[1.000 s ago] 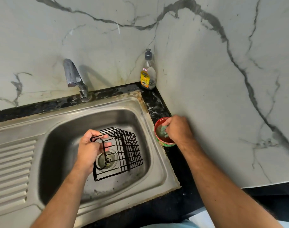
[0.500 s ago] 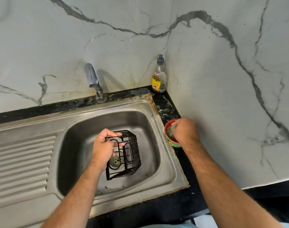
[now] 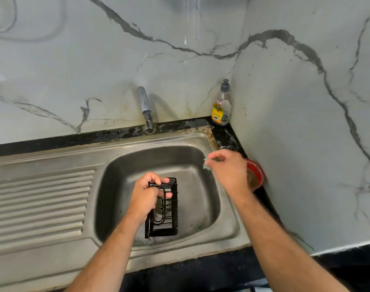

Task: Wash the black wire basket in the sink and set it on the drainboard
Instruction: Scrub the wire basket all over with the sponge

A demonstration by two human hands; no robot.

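Note:
The black wire basket (image 3: 167, 216) stands on edge inside the steel sink (image 3: 209, 209), over the drain. My left hand (image 3: 147, 196) grips its upper rim and handle loop. My right hand (image 3: 227, 167) is above the sink's right rim, fingers pinched on a small pale green scrub pad (image 3: 207, 165) that is mostly hidden by the fingers. The ribbed drainboard (image 3: 38, 203) lies to the left of the basin.
A red bowl (image 3: 256, 172) sits on the black counter right of the sink, partly behind my right hand. A tap (image 3: 146, 108) rises at the back. A dish soap bottle (image 3: 221, 106) stands in the corner. Marble walls close in behind and at right.
My right hand lifted out of the red bowl with the scrub pad and moved left over the sink rim. My left hand turned the basket more upright.

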